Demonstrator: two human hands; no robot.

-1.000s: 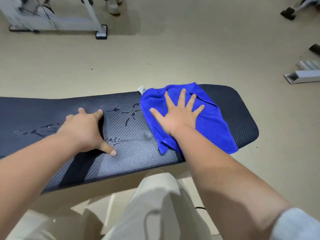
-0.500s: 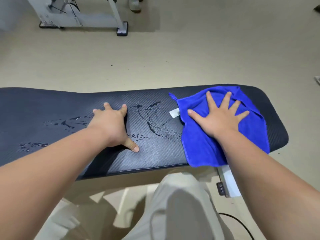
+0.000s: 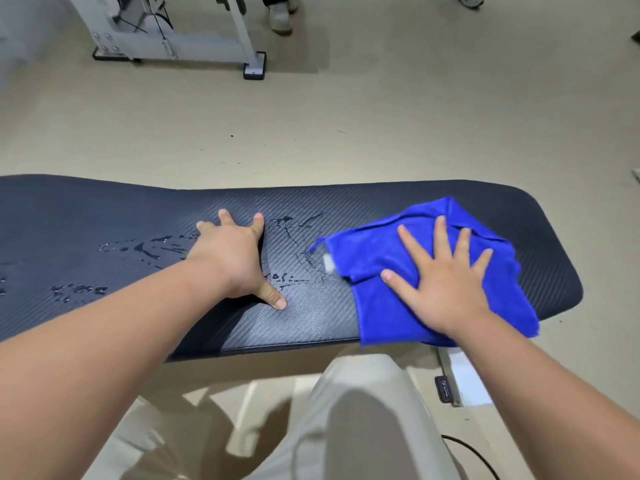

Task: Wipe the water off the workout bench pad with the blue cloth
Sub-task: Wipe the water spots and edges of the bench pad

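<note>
My right hand (image 3: 446, 289) lies flat, fingers spread, on the blue cloth (image 3: 388, 306), which sits crumpled toward the right end of the bench pad (image 3: 554, 244) and hangs over its near edge, a white tag showing at the cloth's left side. My left hand (image 3: 235, 261) presses on the pad near its middle, thumb splayed toward the near edge. Water (image 3: 152, 247) beads and streaks lie on the pad between both hands and on toward its left end.

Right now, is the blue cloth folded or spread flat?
Folded: the blue cloth shows overlapping layers and creases beneath the flat right hand.
</note>
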